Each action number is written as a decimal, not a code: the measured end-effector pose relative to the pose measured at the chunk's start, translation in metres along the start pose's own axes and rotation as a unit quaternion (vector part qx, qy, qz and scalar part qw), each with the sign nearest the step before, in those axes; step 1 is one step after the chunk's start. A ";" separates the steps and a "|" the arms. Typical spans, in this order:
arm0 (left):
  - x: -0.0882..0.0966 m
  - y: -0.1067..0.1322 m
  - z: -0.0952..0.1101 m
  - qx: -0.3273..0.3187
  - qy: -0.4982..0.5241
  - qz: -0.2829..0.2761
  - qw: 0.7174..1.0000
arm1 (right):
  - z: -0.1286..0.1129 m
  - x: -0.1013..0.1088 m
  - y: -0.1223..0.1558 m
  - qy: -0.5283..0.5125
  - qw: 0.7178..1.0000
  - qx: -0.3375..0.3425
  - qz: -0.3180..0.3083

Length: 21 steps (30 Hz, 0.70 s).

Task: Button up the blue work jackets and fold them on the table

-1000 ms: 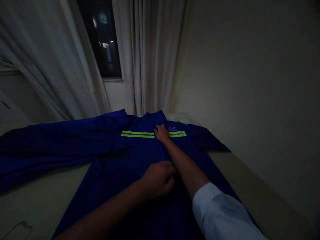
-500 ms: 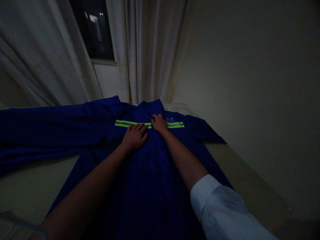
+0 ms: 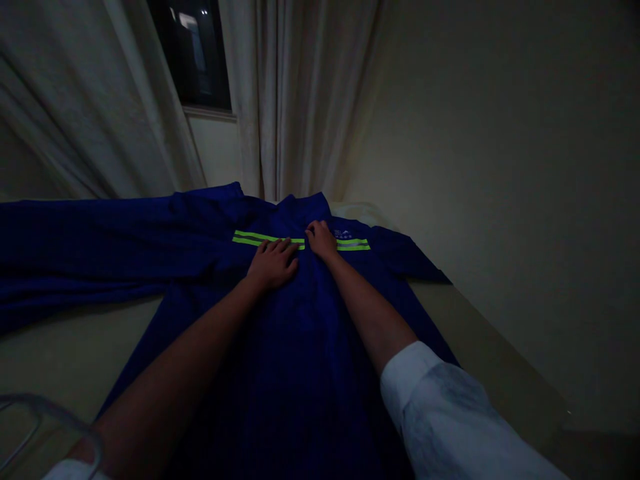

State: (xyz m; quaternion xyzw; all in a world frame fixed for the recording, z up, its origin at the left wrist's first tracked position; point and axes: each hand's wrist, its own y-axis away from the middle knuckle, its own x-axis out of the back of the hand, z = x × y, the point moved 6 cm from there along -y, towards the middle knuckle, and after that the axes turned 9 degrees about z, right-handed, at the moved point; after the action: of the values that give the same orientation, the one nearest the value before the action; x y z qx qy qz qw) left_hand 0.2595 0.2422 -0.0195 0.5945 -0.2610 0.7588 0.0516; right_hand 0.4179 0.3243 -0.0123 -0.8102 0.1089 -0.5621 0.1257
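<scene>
White shirt on person: right sleeve (image 3: 445,413) pale, soft-creased, grey-shaded, ending at mid-arm above bare forearm (image 3: 375,313). Left cuff (image 3: 75,471) white, barely showing at bottom edge. Left grip (image 3: 273,263) and right grip (image 3: 323,240) bare.

The left hand (image 3: 273,263) and right hand (image 3: 321,240) lie flat, just apart, on a blue work jacket (image 3: 300,347), fingertips at its yellow-green reflective stripe (image 3: 267,239). A hanger (image 3: 35,427) shows left of the hands; curtains (image 3: 295,100) hang beyond them.
</scene>
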 end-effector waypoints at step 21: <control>0.001 0.000 0.001 0.010 0.009 -0.030 0.999 | -0.033 0.118 0.207 0.005 0.948 0.304 -0.093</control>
State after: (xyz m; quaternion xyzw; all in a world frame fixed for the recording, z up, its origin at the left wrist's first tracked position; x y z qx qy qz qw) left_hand 0.2597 0.2412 -0.0181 0.5955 -0.2349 0.7650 0.0703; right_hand 0.4200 0.0884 0.0353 -0.7372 -0.1416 -0.5821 0.3125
